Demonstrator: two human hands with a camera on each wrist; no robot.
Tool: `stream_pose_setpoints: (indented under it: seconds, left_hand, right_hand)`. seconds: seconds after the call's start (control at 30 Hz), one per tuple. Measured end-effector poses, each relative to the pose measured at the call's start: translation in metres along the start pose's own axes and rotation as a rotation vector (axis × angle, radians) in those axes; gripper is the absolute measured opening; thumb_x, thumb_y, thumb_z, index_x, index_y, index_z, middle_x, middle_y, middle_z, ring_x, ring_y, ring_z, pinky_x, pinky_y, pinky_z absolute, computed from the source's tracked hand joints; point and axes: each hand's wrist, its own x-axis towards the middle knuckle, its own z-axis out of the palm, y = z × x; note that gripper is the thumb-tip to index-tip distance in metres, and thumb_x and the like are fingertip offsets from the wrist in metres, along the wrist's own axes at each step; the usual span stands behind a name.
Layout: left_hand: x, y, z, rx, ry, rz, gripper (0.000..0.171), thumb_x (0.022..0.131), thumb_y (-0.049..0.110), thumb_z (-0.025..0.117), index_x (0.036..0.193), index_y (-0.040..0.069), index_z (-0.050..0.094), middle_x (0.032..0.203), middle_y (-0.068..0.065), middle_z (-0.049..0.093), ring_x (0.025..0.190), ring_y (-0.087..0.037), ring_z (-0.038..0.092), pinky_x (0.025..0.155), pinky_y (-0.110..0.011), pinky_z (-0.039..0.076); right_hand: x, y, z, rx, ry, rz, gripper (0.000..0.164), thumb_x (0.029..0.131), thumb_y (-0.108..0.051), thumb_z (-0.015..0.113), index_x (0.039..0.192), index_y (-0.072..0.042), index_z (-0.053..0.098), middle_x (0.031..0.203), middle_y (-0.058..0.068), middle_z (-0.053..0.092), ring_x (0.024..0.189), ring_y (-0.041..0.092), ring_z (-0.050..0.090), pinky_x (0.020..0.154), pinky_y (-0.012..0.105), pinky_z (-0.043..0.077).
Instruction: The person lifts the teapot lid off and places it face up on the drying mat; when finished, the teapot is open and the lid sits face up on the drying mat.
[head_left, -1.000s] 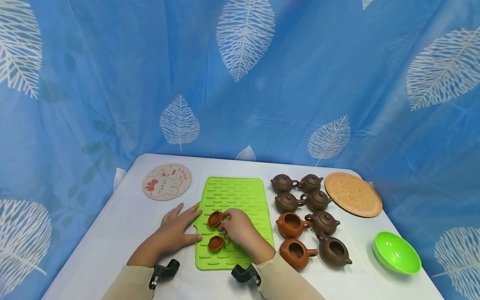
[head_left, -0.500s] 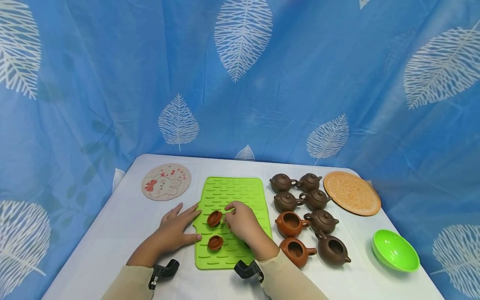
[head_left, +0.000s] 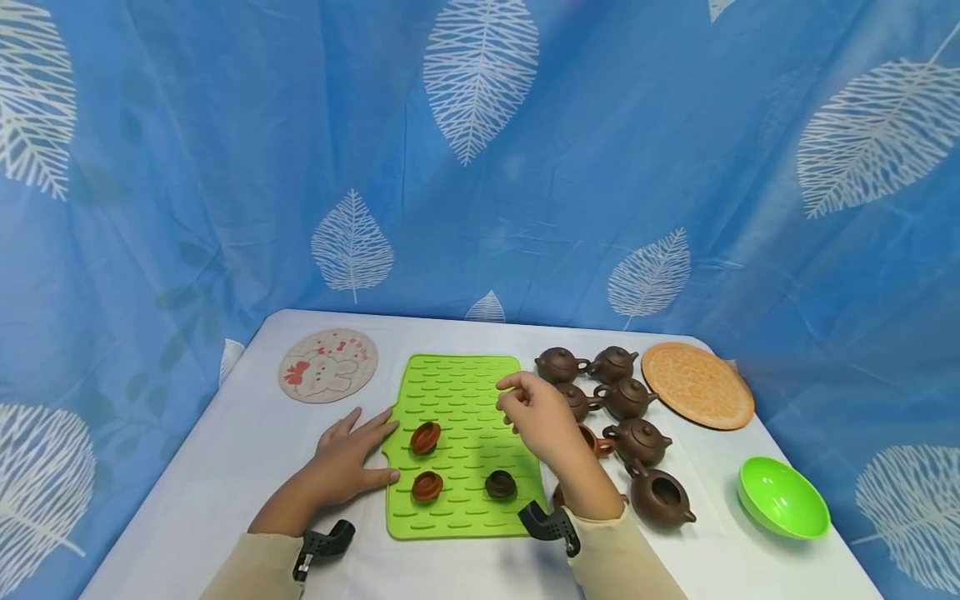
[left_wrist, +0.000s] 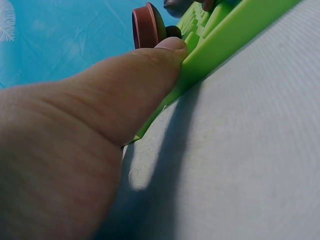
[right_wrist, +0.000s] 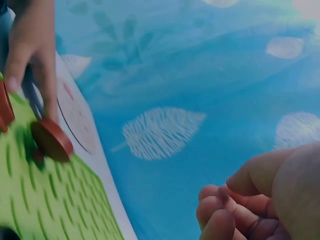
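Observation:
My left hand [head_left: 347, 462] lies with fingers spread at the left edge of the green ridged mat [head_left: 459, 392]; in the left wrist view its thumb [left_wrist: 150, 65] rests against that edge. Two reddish-brown teapot lids, an upper one [head_left: 425, 438] and a lower one [head_left: 427, 487], lie knob-down near it. A dark brown teapot lid [head_left: 500, 485] lies at the mat's lower right. My right hand [head_left: 542, 414] hovers over the mat's right edge, fingers loosely bent and holding nothing. Its forearm partly hides the two reddish teapots [head_left: 600, 447]. A dark teapot without its lid [head_left: 663, 497] stands further right.
Several lidded dark teapots [head_left: 630, 398] stand in close rows right of the mat. Beyond them are a round orange-tan mat [head_left: 697, 386] and a bright green bowl [head_left: 783, 497]. A round rabbit-print mat [head_left: 328, 367] lies at the back left.
My right hand has let go of the upper reddish lid and moved right and away, towards the teapots. The dark lid has come into view from under that arm. My left hand stays put.

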Motion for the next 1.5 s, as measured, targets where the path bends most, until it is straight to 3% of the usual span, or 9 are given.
stream_pose_setpoints:
  seconds: [0.17,0.4,0.67,0.83,1.1,1.5]
  left_hand:
    - [0.0,-0.002,0.002,0.006,0.0,-0.004,0.092,0.084,0.064,0.078,0.159,0.022,0.048,0.172,0.001,0.031,0.16,-0.047,0.009,0.123,-0.072,0.008]
    - [-0.001,-0.003,0.002,0.0,-0.01,-0.026,0.092,0.084,0.065,0.078,0.159,0.024,0.047,0.173,0.003,0.029,0.16,-0.047,0.007,0.123,-0.073,0.008]
    - [-0.001,-0.001,0.002,-0.014,-0.018,-0.005,0.092,0.084,0.065,0.078,0.16,0.023,0.046,0.173,0.003,0.028,0.16,-0.047,0.006,0.123,-0.072,0.006]
    - [0.0,-0.003,0.004,-0.005,-0.007,0.004,0.092,0.084,0.065,0.078,0.16,0.022,0.047,0.173,0.002,0.029,0.16,-0.048,0.007,0.123,-0.072,0.006]
    - [0.0,-0.001,0.004,-0.012,-0.002,0.012,0.093,0.084,0.066,0.078,0.159,0.022,0.047,0.173,0.002,0.029,0.16,-0.049,0.008,0.122,-0.073,0.006]
    - [0.0,0.002,0.001,-0.011,-0.011,-0.004,0.092,0.084,0.064,0.078,0.16,0.022,0.047,0.173,0.001,0.029,0.16,-0.048,0.008,0.122,-0.074,0.007]
  right_hand:
    - [-0.005,0.014,-0.024,-0.043,0.063,0.02,0.021,0.104,-0.019,0.059,0.122,-0.018,0.07,0.094,0.005,0.071,0.076,0.027,0.066,0.068,0.04,0.059]
    - [-0.008,0.036,-0.054,-0.099,0.109,0.063,0.025,0.103,-0.021,0.062,0.125,-0.01,0.068,0.104,0.015,0.07,0.08,0.029,0.065,0.064,0.034,0.055]
    - [-0.022,0.059,-0.096,-0.183,0.188,0.118,0.029,0.105,-0.023,0.061,0.13,-0.009,0.065,0.11,0.015,0.069,0.089,0.027,0.065,0.068,0.033,0.055]
    - [-0.029,0.076,-0.117,-0.261,0.228,0.147,0.033,0.106,-0.027,0.06,0.132,-0.008,0.065,0.114,0.012,0.069,0.096,0.024,0.064,0.078,0.034,0.053]
    - [-0.037,0.098,-0.135,-0.377,0.245,0.207,0.035,0.105,-0.028,0.059,0.133,-0.008,0.064,0.124,0.016,0.069,0.114,0.035,0.065,0.089,0.052,0.055]
    - [-0.04,0.118,-0.155,-0.442,0.195,0.255,0.048,0.103,-0.038,0.062,0.137,-0.005,0.061,0.121,0.02,0.065,0.108,0.037,0.062,0.082,0.049,0.054]
